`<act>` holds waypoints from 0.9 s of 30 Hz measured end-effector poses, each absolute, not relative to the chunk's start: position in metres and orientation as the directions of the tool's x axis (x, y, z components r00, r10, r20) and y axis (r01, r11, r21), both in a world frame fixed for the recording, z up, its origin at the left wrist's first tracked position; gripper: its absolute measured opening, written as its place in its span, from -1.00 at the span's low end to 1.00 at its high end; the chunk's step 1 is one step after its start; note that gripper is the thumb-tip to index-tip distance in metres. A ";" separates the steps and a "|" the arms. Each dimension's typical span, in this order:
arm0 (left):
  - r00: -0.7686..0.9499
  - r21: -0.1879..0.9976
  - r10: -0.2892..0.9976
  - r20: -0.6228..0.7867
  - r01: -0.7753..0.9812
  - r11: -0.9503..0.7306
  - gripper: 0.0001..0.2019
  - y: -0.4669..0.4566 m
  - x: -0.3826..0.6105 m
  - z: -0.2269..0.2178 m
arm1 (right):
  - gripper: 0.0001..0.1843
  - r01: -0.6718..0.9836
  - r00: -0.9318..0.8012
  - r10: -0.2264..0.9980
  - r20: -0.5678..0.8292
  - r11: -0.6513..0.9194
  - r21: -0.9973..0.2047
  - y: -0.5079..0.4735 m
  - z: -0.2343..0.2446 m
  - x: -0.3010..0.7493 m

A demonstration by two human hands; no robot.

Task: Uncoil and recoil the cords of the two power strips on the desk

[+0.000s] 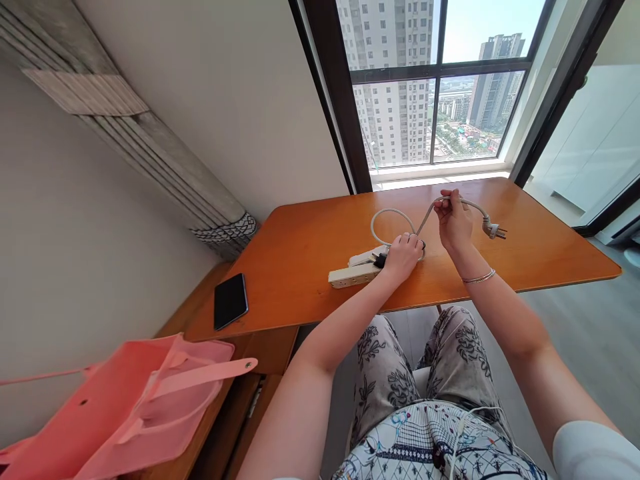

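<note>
A white power strip [350,276] lies on the orange-brown table, near its front edge. My left hand [404,255] rests over the strip's right end, its fingers closed round the cord there; a black plug [380,259] shows just beside it. From there the white power cord [393,211] loops up over the table. Slightly raised to the right, my right hand [455,217] pinches the cord between thumb and fingers. Past those fingers the cord bends down to a white plug [493,229] with bare metal prongs, hanging over the tabletop.
A black phone [231,301] lies at the table's left end. A pink bag [140,400] stands open at the lower left on wooden furniture. Behind the table [300,247] is a window [440,87], with a gathered curtain [165,160] to its left.
</note>
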State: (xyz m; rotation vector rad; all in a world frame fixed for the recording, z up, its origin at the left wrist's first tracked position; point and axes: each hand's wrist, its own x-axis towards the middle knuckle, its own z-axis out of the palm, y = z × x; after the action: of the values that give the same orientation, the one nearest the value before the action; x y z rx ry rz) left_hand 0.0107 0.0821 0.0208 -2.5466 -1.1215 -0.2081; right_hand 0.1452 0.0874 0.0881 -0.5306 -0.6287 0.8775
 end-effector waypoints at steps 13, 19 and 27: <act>0.706 -0.105 0.602 0.373 0.677 -0.729 -0.72 0.088 -0.004 0.019 | -0.70 -0.608 0.669 0.733 0.121 0.634 -0.478 0.100 0.084 0.210; 0.723 -0.101 0.599 0.344 0.663 -0.742 -0.64 0.088 -0.003 0.024 | -0.69 -0.597 0.683 0.720 0.122 0.646 -0.475 0.105 0.076 0.216; 0.712 -0.084 0.585 0.389 0.660 -0.747 -0.76 0.093 -0.004 0.021 | -0.70 -0.619 0.694 0.716 0.076 0.648 -0.443 0.102 0.075 0.228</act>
State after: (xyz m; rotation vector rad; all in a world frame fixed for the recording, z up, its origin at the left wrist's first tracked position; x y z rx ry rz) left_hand -0.0042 0.0931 0.0211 -2.7017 -0.9963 -0.5047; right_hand 0.2280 0.1018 0.0754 -0.4047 -0.2548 0.7681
